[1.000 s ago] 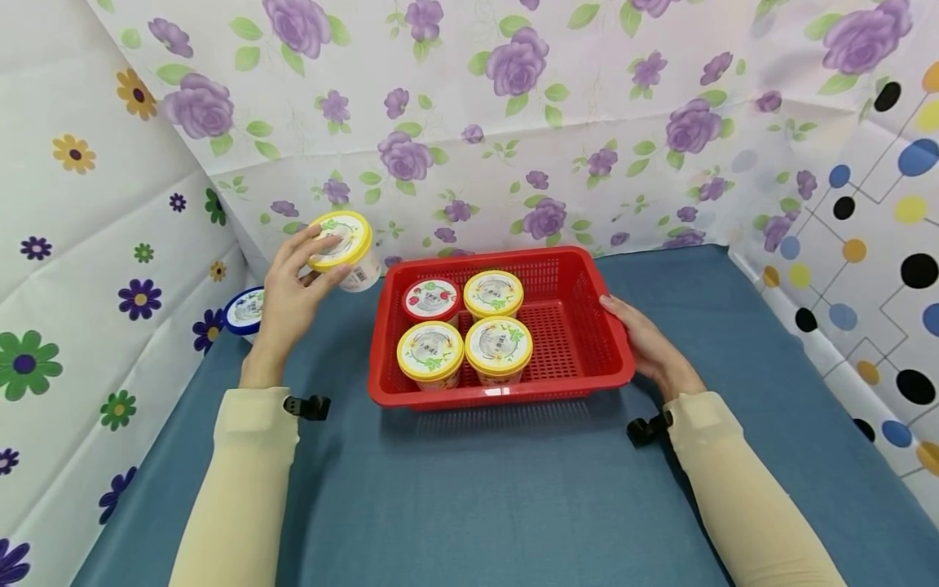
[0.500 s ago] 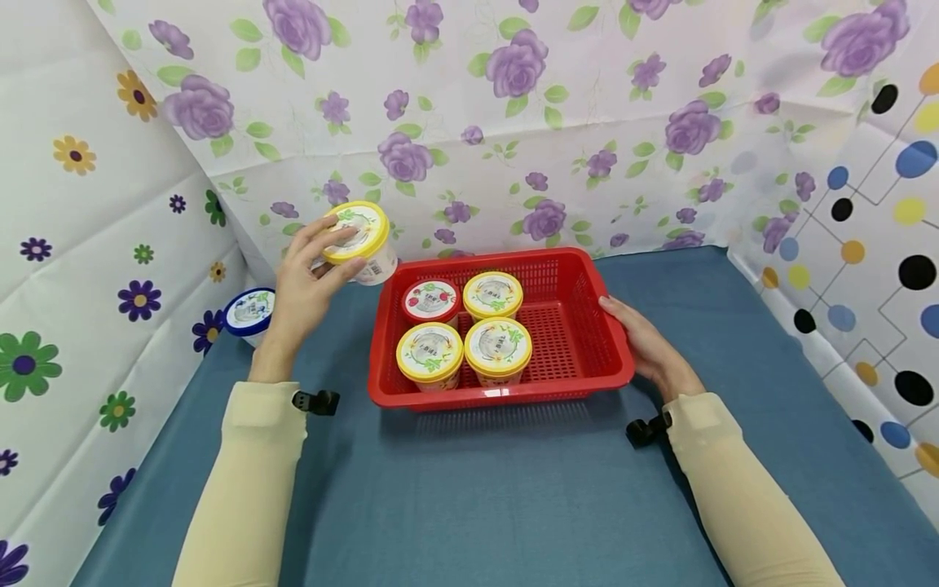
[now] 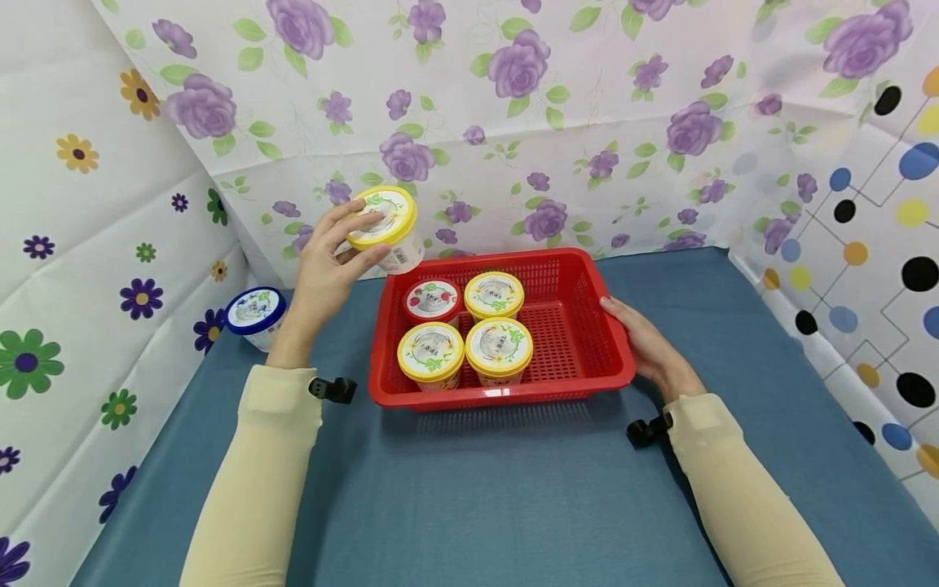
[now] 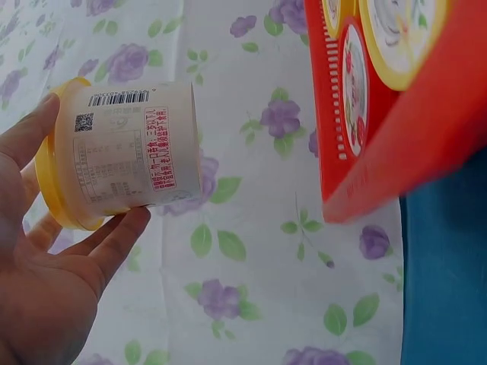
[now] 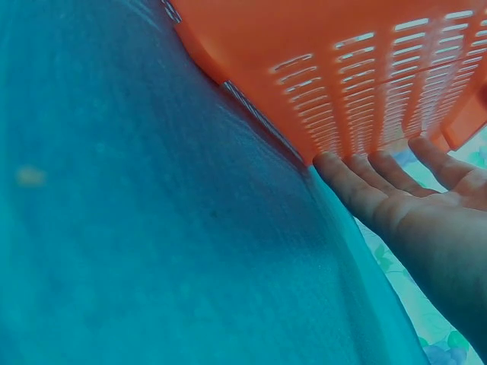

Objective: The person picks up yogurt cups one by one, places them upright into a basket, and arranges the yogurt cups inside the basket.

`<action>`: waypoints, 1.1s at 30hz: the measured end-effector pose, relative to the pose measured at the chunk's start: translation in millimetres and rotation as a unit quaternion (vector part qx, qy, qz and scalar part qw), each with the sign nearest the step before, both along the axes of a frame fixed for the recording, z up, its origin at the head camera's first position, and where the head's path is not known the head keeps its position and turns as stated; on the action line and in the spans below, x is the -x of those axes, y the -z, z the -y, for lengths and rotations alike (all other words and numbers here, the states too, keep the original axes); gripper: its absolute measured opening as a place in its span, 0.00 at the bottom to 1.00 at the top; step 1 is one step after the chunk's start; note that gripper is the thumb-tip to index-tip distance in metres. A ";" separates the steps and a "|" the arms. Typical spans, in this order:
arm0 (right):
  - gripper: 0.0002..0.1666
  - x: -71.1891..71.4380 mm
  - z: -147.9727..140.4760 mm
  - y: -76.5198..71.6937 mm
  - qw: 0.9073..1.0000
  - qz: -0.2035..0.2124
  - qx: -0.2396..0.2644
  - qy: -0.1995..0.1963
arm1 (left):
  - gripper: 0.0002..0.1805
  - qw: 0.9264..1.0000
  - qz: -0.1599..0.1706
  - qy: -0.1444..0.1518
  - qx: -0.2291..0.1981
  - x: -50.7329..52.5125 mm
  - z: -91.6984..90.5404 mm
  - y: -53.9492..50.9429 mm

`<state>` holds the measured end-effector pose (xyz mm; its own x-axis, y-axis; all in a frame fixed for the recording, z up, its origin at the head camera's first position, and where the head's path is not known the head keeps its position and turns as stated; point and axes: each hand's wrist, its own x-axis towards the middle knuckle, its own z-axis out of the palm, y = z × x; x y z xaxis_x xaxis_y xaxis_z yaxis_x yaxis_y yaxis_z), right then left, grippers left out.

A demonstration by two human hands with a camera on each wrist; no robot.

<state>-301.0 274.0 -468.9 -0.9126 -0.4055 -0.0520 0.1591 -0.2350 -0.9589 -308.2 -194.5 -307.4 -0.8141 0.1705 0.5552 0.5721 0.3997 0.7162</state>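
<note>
Up by the back curtain, my left hand [image 3: 330, 265] holds a white cup with a yellow lid [image 3: 398, 236], its thumb and fingers around the lid. The cup is tilted, and its printed side with a barcode shows in the left wrist view [image 4: 133, 148]. Below and to the right is a red basket [image 3: 557, 387]. In its left part stand a red-lidded cup [image 3: 433, 300] and three yellow-lidded cups, one of them at the front left [image 3: 430, 350]. My right hand [image 3: 649, 346] rests on the basket's right end; its straight fingers touch the outer wall in the right wrist view.
A blue-lidded cup [image 3: 255, 312] stands at the table's left edge, beside my left forearm. The basket sits on a blue tablecloth [image 3: 499, 497]. A flowered curtain [image 3: 469, 106] closes off the back, and patterned sheets hang at both sides.
My left hand has moved right and slightly up with the yellow-lidded cup, toward the basket's back left corner. More of the blue-lidded cup shows. The right hand and basket have stayed put.
</note>
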 end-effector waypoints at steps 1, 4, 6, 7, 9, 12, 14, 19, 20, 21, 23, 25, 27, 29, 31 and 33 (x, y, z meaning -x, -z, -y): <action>0.35 0.0 0.1 0.1 1.000 0.000 0.000 0.001 | 0.24 1.000 0.000 0.004 0.000 1.0 -2.0 0.0; 0.34 -0.5 0.6 0.4 1.000 -0.001 0.001 0.001 | 0.24 1.000 0.000 0.017 -0.003 3.7 -8.5 0.6; 0.34 -1.0 0.6 0.7 1.000 -0.002 0.002 0.001 | 0.24 1.000 0.002 0.025 -0.007 4.8 -12.8 0.9; 0.34 -1.2 0.5 0.8 1.000 -0.003 0.003 -0.001 | 0.24 1.000 0.003 0.027 -0.008 5.5 -14.8 1.2; 0.34 -1.3 0.4 0.9 1.000 -0.005 0.006 -0.005 | 0.24 0.999 0.006 0.031 -0.009 6.0 -18.6 1.6; 0.34 -1.0 0.2 0.9 1.000 -0.008 0.006 -0.011 | 0.24 0.999 0.009 0.040 -0.012 6.3 -24.5 1.2; 0.34 -0.7 0.2 0.8 1.000 -0.010 0.005 -0.012 | 0.24 0.999 0.010 0.050 -0.015 6.2 -28.8 0.3; 0.34 0.0 0.4 0.4 1.000 -0.007 0.001 -0.006 | 0.24 0.996 0.007 0.082 -0.022 7.3 -41.4 -2.7; 0.34 0.0 0.4 0.2 1.000 -0.005 0.001 -0.004 | 0.24 0.996 0.006 0.087 -0.023 7.9 -43.9 -3.3; 0.34 0.0 0.5 0.0 1.000 -0.004 0.001 -0.003 | 0.24 0.995 0.005 0.093 -0.024 8.4 -46.2 -3.7; 0.34 0.2 0.5 -0.1 1.000 -0.001 0.001 -0.002 | 0.24 0.995 0.001 0.101 -0.023 10.0 -50.8 -4.2; 0.34 0.3 0.3 0.2 1.000 0.001 0.001 -0.001 | 0.24 0.994 -0.003 0.106 -0.021 11.3 -55.0 -3.9; 0.34 0.4 0.2 0.4 1.000 0.000 -0.001 -0.001 | 0.24 0.994 -0.005 0.110 -0.019 12.8 -58.9 -3.1; 0.34 0.5 0.1 0.5 1.000 -0.001 -0.002 0.000 | 0.23 0.993 -0.005 0.114 -0.015 13.6 -63.4 -2.4; 0.34 0.6 0.0 0.6 1.000 -0.002 -0.003 0.000 | 0.23 0.993 -0.003 0.120 -0.009 14.7 -68.2 -2.0; 0.34 0.5 -0.1 0.5 1.000 -0.002 -0.004 0.001 | 0.23 0.992 0.004 0.125 -0.002 14.9 -73.1 -2.2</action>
<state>-301.5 274.1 -469.3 -0.9136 -0.4032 -0.0523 0.1555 -0.2276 -0.9613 -323.1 -121.3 -305.2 -0.7513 0.3654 0.5495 0.6468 0.2423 0.7232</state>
